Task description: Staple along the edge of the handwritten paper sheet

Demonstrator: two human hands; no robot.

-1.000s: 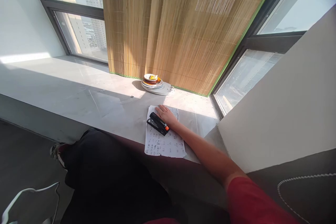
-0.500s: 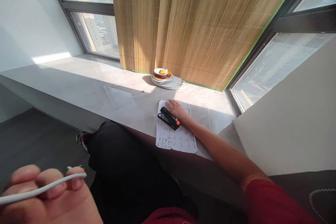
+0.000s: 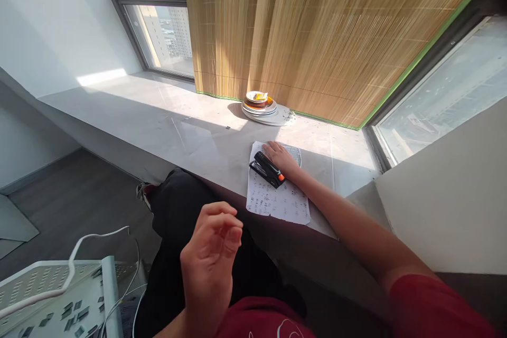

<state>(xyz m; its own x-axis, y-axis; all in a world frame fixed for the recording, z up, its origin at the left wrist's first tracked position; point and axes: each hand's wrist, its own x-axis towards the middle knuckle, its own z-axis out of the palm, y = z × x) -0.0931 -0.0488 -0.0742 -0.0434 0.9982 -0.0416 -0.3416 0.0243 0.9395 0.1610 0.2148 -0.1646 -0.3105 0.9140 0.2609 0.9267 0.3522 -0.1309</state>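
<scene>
My right hand lies flat, fingers outstretched, on a handwritten sheet of paper on the sill. A black stapler with an orange tab rests on the same sheet, right beside that hand. My left hand is raised over my lap, short of the sill's edge. Its fingers are curled and the thumb bends in against them; whatever may be between them is hidden or too small to make out.
Stacked plates stand on the sill by a bamboo blind. At lower left is a white perforated rack with several small grey pieces. A white cable arches over it.
My left hand has moved right, from the lower left corner to above my lap, away from the white cable. The view has shifted left and down. My right hand and the stapler stay put.
</scene>
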